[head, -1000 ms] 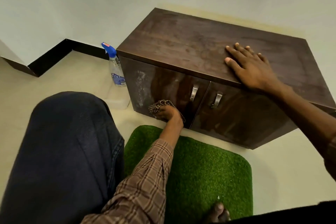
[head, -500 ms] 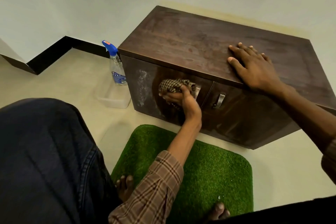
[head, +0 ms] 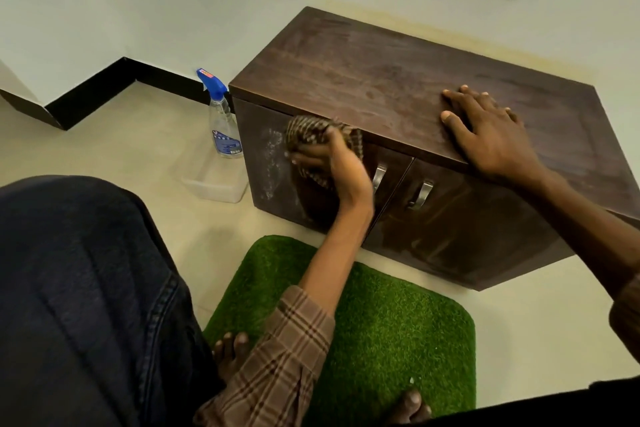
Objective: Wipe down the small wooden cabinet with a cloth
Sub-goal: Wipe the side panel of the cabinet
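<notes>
A small dark wooden cabinet (head: 374, 80) with two doors and metal handles stands on the floor against the wall. My left hand (head: 337, 166) grips a brown checked cloth (head: 308, 132) and presses it against the top of the left door, just under the cabinet's top edge. A whitish smear shows on that door to the left of the cloth. My right hand (head: 491, 135) lies flat, fingers spread, on the cabinet's top near its front edge.
A clear spray bottle (head: 221, 121) with a blue trigger stands left of the cabinet, beside a clear plastic tub (head: 214, 184). A green grass-like mat (head: 381, 329) lies before the cabinet, with my bare toes on it. My knee in dark jeans fills the lower left.
My left hand has carried the cloth up the left door, from its lower part to just under the top edge. The right hand has stayed flat on the top.
</notes>
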